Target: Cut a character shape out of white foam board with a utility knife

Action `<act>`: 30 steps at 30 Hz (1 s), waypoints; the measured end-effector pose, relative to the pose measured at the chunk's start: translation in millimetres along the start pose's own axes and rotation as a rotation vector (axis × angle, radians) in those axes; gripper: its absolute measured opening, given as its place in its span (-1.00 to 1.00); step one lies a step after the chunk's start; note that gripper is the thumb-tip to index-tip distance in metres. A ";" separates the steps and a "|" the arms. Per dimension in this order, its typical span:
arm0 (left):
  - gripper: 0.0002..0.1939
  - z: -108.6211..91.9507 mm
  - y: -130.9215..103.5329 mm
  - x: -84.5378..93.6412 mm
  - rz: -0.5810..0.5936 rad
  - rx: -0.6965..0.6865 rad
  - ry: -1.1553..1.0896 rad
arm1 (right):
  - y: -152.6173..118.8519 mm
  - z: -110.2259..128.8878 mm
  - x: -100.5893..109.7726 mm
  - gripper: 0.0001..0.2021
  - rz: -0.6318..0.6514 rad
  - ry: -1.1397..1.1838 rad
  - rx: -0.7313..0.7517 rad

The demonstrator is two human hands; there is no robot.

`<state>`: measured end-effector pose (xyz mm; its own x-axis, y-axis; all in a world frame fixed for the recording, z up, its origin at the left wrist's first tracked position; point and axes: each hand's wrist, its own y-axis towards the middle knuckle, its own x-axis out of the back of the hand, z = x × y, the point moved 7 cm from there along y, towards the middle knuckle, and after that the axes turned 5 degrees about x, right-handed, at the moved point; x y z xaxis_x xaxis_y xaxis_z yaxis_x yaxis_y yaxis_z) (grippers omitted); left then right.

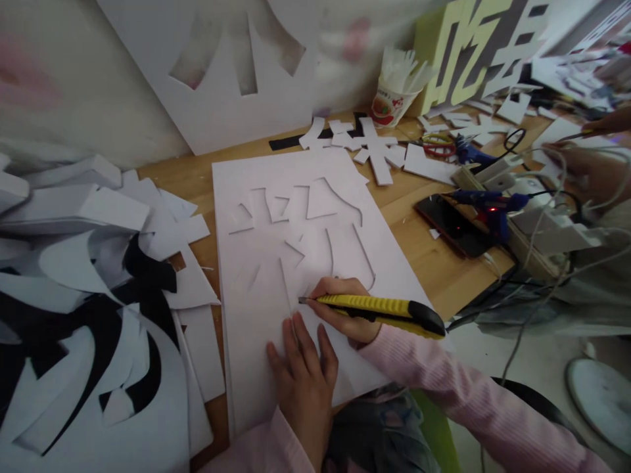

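Note:
A large white foam board [256, 381] lies in front of me, with several cut lines forming a character on its surface. My right hand [348, 305] grips a yellow and black utility knife [379, 312]. The knife's tip points left, just over the board near the lower end of a long slanted cut; whether it touches the board I cannot tell. My left hand [305, 368] lies flat on the lower part of the board, fingers spread, just below the knife tip.
White and black foam cutouts [73, 315] pile up at left. Behind lean a board with cut-out openings [236, 118] and yellow-faced lettering [453, 59]. A paper cup [392, 98], glue gun [493, 203], phone [453, 223] and cables are rightward. Another person's hand [591, 164] is at far right.

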<state>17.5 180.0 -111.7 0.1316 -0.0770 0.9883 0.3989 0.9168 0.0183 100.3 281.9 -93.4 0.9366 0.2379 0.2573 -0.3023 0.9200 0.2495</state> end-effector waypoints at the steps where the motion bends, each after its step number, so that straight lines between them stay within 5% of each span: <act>1: -0.41 -1.9 0.8 -0.1 0.009 -0.003 0.026 | 0.8 0.7 -0.4 -0.88 0.019 0.004 0.016; 8: -0.44 -5.5 4.2 -1.0 0.084 0.010 0.011 | 6.5 16.1 -1.6 -0.87 0.154 -0.082 0.179; 16: -0.47 -5.0 3.0 -2.1 0.085 0.019 0.007 | 4.6 4.6 2.8 -0.91 0.103 -0.021 0.117; 30: -0.53 -5.9 4.4 -2.3 -0.005 0.125 -0.045 | 8.9 5.2 -1.7 -0.87 0.215 -0.015 0.070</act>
<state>24.3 181.9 -114.7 0.0884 -0.0663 0.9939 0.2829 0.9584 0.0387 95.1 288.0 -86.8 0.8468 0.4207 0.3254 -0.5064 0.8250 0.2511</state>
